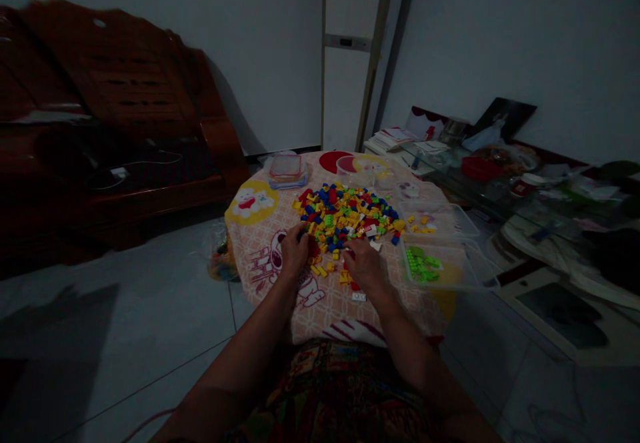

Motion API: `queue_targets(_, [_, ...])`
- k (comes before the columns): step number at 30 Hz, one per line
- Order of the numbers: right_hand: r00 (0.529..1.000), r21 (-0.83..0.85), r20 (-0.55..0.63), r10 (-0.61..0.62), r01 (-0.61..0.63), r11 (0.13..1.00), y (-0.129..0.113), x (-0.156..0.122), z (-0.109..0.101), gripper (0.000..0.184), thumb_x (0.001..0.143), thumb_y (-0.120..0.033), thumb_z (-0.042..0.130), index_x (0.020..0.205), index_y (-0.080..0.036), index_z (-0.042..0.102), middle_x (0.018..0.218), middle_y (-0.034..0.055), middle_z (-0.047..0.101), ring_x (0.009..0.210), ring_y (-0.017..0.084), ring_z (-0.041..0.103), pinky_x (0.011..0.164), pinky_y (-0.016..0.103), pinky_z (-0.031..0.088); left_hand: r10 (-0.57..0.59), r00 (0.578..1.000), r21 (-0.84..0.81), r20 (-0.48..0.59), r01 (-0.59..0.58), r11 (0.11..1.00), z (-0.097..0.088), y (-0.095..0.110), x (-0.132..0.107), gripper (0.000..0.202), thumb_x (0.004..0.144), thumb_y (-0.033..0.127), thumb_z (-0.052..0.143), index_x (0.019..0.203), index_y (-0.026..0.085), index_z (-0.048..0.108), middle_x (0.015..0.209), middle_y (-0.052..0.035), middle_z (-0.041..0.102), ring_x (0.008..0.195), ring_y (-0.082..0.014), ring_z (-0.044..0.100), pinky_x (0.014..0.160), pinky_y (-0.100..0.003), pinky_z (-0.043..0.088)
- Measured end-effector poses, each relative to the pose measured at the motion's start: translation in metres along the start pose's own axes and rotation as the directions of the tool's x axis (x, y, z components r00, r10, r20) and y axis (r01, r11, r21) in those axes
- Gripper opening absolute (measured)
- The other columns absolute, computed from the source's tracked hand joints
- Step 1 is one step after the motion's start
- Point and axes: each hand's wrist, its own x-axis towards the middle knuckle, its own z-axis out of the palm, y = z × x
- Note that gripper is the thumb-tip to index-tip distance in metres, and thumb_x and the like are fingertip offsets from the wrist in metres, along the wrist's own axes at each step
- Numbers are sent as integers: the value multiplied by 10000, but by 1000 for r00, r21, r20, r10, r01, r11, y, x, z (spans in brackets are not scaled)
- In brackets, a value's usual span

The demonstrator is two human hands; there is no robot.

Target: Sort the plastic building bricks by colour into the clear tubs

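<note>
A heap of small toy building bricks (340, 213), in red, yellow, blue, green and white, spreads over the cloth-covered table (270, 283). At the heap's near left edge is my left hand (295, 250), fingers curled; a dark spot shows between thumb and forefinger, too small to name. My right hand (365, 266) reaches the near right edge with bent fingers, and its fingertips are partly hidden among the bricks. Between the hands lie a few loose yellow bricks (323, 270). A white brick (359, 296) is just below my right hand.
To the right, a clear plastic box (467, 276) holds green bricks (423, 264); yellow bricks (420, 223) lie in another behind it. Lidded containers (287, 170) stand at the back left. A cluttered glass table (500, 190) is at right, a wooden bench (140, 90) at left.
</note>
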Motion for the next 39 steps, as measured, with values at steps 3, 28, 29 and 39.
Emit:
queue_targets(3, [995, -82, 94, -38, 46, 996, -11, 1, 11, 152, 920, -183, 623, 1033, -194, 725, 1054, 110, 723, 1057, 266, 609, 956, 380, 454, 6, 1000, 0, -3, -6, 1000, 0, 0, 0, 389, 810, 201, 539, 1146, 208, 735, 1199, -76, 741, 1175, -241, 659, 1124, -451, 469])
queue_targets(28, [962, 252, -258, 93, -26, 967, 15, 3, -24, 298, 792, -133, 541, 960, -212, 774, 981, 73, 757, 884, 215, 680, 839, 327, 528, 11, 1000, 5, 6, -12, 1000, 0, 1, 0, 372, 809, 179, 527, 1110, 191, 746, 1213, -82, 739, 1181, -245, 657, 1134, -439, 457])
queue_targets(29, [946, 273, -301, 120, -35, 961, 22, 3, -32, 294, 774, -143, 538, 935, -208, 774, 959, 73, 758, 852, 212, 682, 812, 324, 534, 18, 1000, 6, 8, -18, 1000, 0, 1, 0, 369, 806, 176, 527, 1101, 191, 748, 1209, -78, 741, 1180, -244, 657, 1134, -437, 457])
queue_targets(39, [753, 277, -537, 380, -269, 923, 100, 11, -84, 350, 734, -272, 527, 944, -144, 775, 936, 124, 759, 809, 248, 683, 805, 376, 550, 39, 999, -5, -9, -39, 999, 1, 1, 1, 346, 801, 174, 523, 1056, 171, 757, 1200, -93, 747, 1185, -251, 660, 1130, -434, 460])
